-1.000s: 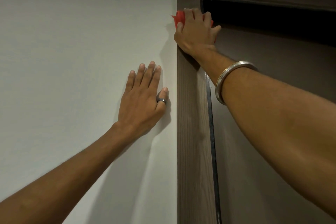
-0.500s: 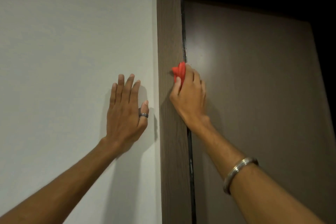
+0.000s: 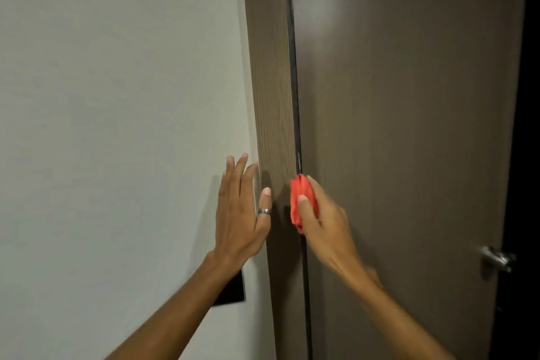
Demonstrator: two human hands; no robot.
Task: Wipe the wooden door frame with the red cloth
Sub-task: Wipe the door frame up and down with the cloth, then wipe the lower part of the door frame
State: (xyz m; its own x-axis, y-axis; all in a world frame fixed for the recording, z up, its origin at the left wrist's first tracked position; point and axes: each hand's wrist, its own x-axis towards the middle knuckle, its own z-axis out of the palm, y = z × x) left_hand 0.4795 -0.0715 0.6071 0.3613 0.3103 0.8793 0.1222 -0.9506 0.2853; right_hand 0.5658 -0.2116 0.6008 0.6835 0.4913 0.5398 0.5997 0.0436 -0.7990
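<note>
The wooden door frame (image 3: pixel 270 82) runs upright through the middle of the view, brown with a fine grain. My right hand (image 3: pixel 321 219) is closed on a bunched red cloth (image 3: pixel 301 199) and presses it against the frame's right edge, by the dark gap to the door. My left hand (image 3: pixel 239 210) lies flat on the white wall just left of the frame, fingers spread, a ring on the thumb, which rests at the frame's left edge.
A brown door (image 3: pixel 409 140) fills the right side, with a metal handle (image 3: pixel 498 261) low at its right edge. A white wall (image 3: pixel 117 126) covers the left. A dark rectangular plate (image 3: pixel 232 291) sits on the wall under my left wrist.
My right hand has slid the red cloth down the frame from its top corner. The view has dropped with it; my left hand stays flat on the wall.
</note>
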